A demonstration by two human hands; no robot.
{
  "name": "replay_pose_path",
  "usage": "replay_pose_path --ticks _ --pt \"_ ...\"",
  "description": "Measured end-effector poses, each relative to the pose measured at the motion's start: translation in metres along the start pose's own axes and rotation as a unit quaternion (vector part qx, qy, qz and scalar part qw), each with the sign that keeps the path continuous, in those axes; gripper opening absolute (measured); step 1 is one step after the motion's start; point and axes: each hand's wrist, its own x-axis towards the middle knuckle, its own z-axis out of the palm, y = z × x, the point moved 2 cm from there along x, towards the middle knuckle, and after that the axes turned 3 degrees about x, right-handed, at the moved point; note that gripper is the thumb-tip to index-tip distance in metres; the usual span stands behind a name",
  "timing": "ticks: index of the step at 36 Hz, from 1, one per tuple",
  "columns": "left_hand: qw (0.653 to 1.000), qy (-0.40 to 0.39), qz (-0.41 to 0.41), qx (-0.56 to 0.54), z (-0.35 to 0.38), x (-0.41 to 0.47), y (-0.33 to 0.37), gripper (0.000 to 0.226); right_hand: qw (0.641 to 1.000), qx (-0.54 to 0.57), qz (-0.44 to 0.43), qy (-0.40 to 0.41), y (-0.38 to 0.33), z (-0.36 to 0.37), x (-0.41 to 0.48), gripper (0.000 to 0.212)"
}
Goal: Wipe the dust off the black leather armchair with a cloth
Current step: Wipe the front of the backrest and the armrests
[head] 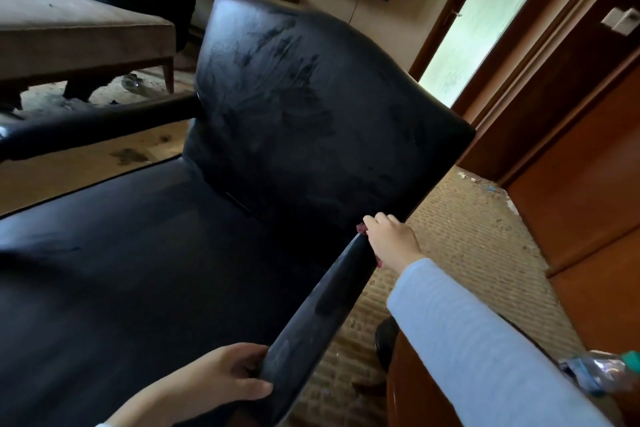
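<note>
Red cloth (pixel 362 228) mostly hidden under right hand (pixel 393 243), which clutches it at armrest (pixel 322 305) 1 o'clock end; left hand (pixel 221 380) wraps fingers round its 7 o'clock end.

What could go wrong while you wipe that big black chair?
The right sleeve passes close to the plastic bottle on the wooden table, so a backward stroke might knock it over. The backrest shows streaky dust, which could get missed or just smeared. The cloth barely shows under the right hand on the armrest, so it might slip out.
</note>
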Motion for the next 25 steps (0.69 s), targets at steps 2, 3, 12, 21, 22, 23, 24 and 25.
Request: replay_pose_path --ticks 2,3,12,21,22,23,24,25 --pt "1.0 0.004 0.0 -0.001 -0.001 0.0 -0.002 0.06 1.0 -0.012 -0.003 0.009 -0.012 -0.002 0.008 0.03" --pt "1.0 0.008 0.0 -0.006 -0.001 0.001 -0.004 0.064 1.0 -0.025 -0.007 0.008 -0.016 0.0 0.01 0.027" --pt "0.999 0.019 -0.017 -0.027 0.0 0.005 -0.017 0.071 0.987 0.081 0.031 -0.135 -0.012 0.003 0.016 0.042" --pt "0.999 0.0 -0.042 -0.034 -0.001 0.0 -0.016 0.066 0.973 0.137 -0.177 -0.046 -0.079 -0.007 -0.05 0.045" --pt "0.998 0.0 -0.04 -0.038 0.0 -0.002 -0.016 0.068 0.964 0.155 -0.212 -0.047 -0.094 -0.007 -0.062 0.046" --pt "0.998 0.003 -0.04 -0.038 0.001 -0.003 -0.016 0.068 0.953 0.17 -0.242 -0.062 -0.109 -0.007 -0.072 0.047" --pt "0.999 0.009 -0.04 -0.033 0.002 -0.004 -0.017 0.068 0.943 0.185 -0.263 -0.084 -0.122 -0.009 -0.08 0.045" --pt "0.999 0.015 -0.041 -0.026 0.002 -0.004 -0.018 0.067 0.936 0.19 -0.278 -0.106 -0.131 -0.012 -0.085 0.042"
